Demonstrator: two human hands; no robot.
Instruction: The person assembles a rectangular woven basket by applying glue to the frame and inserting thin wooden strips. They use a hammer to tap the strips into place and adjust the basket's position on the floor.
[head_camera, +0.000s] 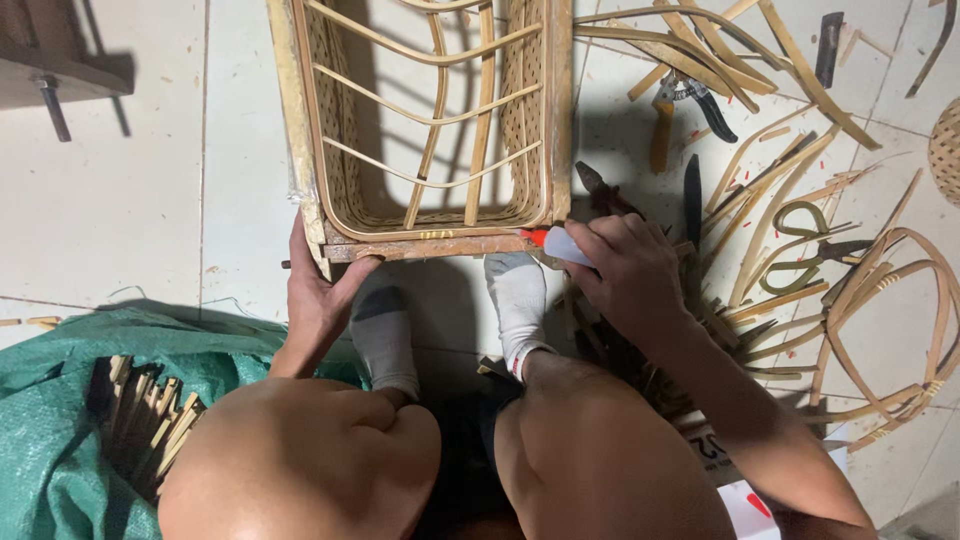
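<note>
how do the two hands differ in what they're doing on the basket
The left hand grips the basket's corner bare; the right hand holds a small white bottle with a red tip at the rim. The left is partly under the frame; the right sits beside it. Both are at the near edge.

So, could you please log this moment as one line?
left hand: grips bamboo basket frame corner | right hand: holds glue bottle, red tip at bottom rail | floor: pruning shears, bamboo strips
</note>
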